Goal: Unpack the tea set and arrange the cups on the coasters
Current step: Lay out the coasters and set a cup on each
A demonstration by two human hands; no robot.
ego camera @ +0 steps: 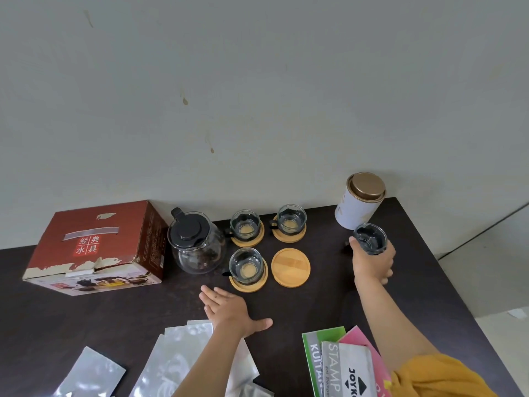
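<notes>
Four round wooden coasters lie in a square on the dark table [315, 305]. Three carry glass cups: back left [245, 224], back right [291, 219], front left [246, 266]. The front right coaster [290, 267] is bare. My right hand [372, 262] grips a fourth glass cup [369, 239] at the right, in front of the tin. My left hand [229, 309] rests flat and open on the table, just below the front left coaster. A glass teapot [197, 245] with a black lid stands left of the coasters.
The red tea set box [97, 247] lies at the left near the wall. A white tin with a gold lid [359, 202] stands at the back right. Silver foil bags [177, 365] and stationery packets [340, 365] lie along the front edge. The table ends at the right.
</notes>
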